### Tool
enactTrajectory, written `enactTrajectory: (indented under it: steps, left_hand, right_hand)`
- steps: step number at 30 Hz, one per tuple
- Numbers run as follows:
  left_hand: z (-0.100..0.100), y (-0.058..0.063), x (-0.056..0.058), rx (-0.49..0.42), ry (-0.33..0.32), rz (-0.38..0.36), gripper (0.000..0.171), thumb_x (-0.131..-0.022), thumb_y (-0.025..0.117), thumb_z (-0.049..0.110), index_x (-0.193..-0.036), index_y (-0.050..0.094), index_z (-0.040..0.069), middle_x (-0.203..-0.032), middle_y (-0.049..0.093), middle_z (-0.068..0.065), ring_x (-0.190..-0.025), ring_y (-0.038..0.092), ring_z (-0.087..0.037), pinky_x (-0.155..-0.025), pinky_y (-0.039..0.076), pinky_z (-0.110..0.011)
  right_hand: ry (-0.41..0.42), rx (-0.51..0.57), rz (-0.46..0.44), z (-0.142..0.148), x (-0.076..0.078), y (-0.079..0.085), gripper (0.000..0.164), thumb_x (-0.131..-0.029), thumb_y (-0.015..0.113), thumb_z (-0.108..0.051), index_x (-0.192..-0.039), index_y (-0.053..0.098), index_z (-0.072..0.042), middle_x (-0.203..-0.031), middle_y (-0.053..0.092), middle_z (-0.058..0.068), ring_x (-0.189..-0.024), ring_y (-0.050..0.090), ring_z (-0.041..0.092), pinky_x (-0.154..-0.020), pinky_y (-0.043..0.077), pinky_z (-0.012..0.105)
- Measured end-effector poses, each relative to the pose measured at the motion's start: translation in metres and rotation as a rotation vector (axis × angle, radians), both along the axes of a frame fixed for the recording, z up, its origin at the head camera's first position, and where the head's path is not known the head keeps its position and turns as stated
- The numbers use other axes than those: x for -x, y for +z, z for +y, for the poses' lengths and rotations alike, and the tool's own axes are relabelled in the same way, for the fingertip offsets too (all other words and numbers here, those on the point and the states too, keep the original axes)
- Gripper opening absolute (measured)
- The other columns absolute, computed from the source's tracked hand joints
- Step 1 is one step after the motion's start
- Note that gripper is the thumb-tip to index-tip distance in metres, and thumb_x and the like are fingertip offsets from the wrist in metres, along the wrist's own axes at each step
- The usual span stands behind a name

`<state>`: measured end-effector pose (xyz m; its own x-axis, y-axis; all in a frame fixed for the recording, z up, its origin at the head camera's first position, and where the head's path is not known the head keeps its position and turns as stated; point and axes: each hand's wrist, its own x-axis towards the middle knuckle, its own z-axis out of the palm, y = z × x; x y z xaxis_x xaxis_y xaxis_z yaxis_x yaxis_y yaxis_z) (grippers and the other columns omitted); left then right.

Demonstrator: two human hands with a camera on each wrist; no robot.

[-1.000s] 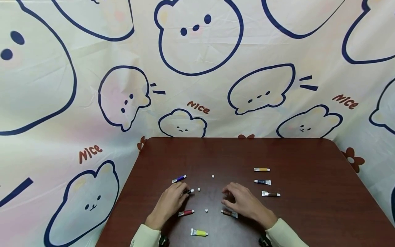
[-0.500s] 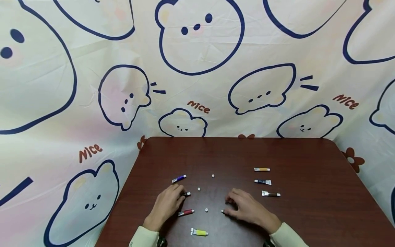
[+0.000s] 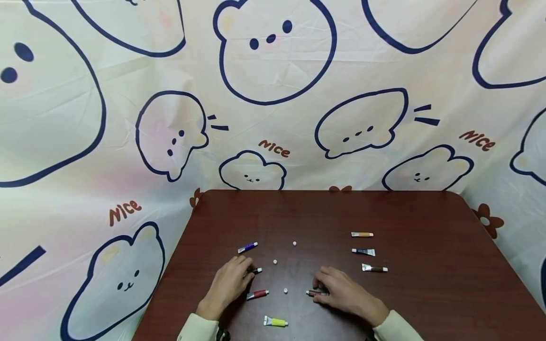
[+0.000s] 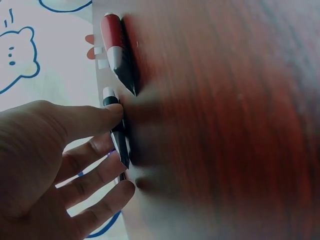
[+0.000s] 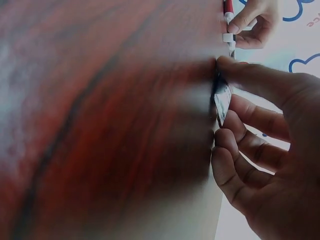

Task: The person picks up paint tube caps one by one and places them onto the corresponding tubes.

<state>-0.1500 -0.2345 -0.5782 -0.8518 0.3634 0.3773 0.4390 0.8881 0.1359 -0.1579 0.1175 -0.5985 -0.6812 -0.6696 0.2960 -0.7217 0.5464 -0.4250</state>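
Note:
My left hand [image 3: 228, 282] pinches a small black paint tube [image 4: 120, 137] between thumb and fingers, low over the table. Its white nozzle end [image 3: 258, 270] points right. Just nearer to me lies a red paint tube [image 3: 258, 294]; a blue-purple one [image 3: 248, 247] lies beyond the hand. My right hand [image 3: 347, 294] holds a brownish-red paint tube [image 3: 313, 293], thumb on the near side and fingers on the far side. Its silvery crimped end [image 5: 223, 105] shows in the right wrist view. Three small white caps [image 3: 275, 262] lie between the hands.
A yellow paint tube [image 3: 275, 321] lies near the front of the brown table [image 3: 409, 303]. At the right lie an ochre tube [image 3: 362, 234], a dark blue one [image 3: 363, 252] and a dark brown one [image 3: 374, 268]. A printed cloth [image 3: 273, 76] hangs behind.
The left hand has drawn the black tube slightly left and nearer to me. My right hand has come down onto the brownish-red tube and taken hold of it.

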Motion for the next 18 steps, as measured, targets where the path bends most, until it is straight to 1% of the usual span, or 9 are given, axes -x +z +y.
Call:
enactTrajectory:
  steps: [5,8,13,16,18]
  left_hand:
    - [0.001,0.002,0.001,-0.006,0.003,-0.018,0.027,-0.081,0.095,0.012,-0.094,0.072,0.017,-0.092,0.071,0.004,-0.084,0.065,-0.016,-0.069,0.055,-0.033]
    - [0.002,0.004,0.002,-0.008,0.007,-0.042,0.026,-0.082,0.095,0.012,-0.094,0.072,0.017,-0.092,0.07,0.004,-0.084,0.065,-0.015,-0.07,0.055,-0.033]
    - [0.006,0.009,0.004,-0.01,0.023,-0.096,0.024,-0.088,0.092,0.017,-0.098,0.071,0.015,-0.093,0.069,0.003,-0.085,0.064,-0.016,-0.072,0.055,-0.036]
    - [0.01,0.012,0.008,-0.02,0.032,-0.119,0.024,-0.091,0.09,0.022,-0.104,0.072,0.015,-0.099,0.073,0.001,-0.092,0.068,-0.018,-0.079,0.059,-0.039]
    - [0.014,0.012,0.011,-0.034,0.028,-0.128,0.025,-0.092,0.089,0.025,-0.109,0.072,0.016,-0.105,0.075,0.001,-0.1,0.071,-0.02,-0.087,0.061,-0.041]
  right_hand:
    - [0.013,0.009,0.001,0.001,0.0,0.0,0.026,-0.09,0.092,-0.025,-0.093,0.066,-0.026,-0.091,0.059,-0.016,-0.081,0.048,-0.006,-0.069,0.048,0.019]
    - [0.016,0.004,0.001,0.002,0.0,0.0,0.024,-0.091,0.09,-0.024,-0.093,0.066,-0.026,-0.091,0.06,-0.016,-0.081,0.048,-0.006,-0.069,0.048,0.018]
    - [0.01,0.0,0.021,0.003,-0.001,0.002,0.023,-0.091,0.09,-0.021,-0.092,0.068,-0.025,-0.091,0.06,-0.015,-0.081,0.048,-0.006,-0.069,0.048,0.018]
    - [-0.003,0.003,0.022,0.005,0.0,0.004,0.021,-0.091,0.09,-0.02,-0.092,0.069,-0.024,-0.091,0.061,-0.015,-0.081,0.051,-0.005,-0.069,0.05,0.018]
    - [-0.012,0.004,0.002,0.006,0.0,0.007,0.02,-0.092,0.089,-0.019,-0.092,0.07,-0.023,-0.091,0.061,-0.015,-0.081,0.053,-0.005,-0.07,0.051,0.018]
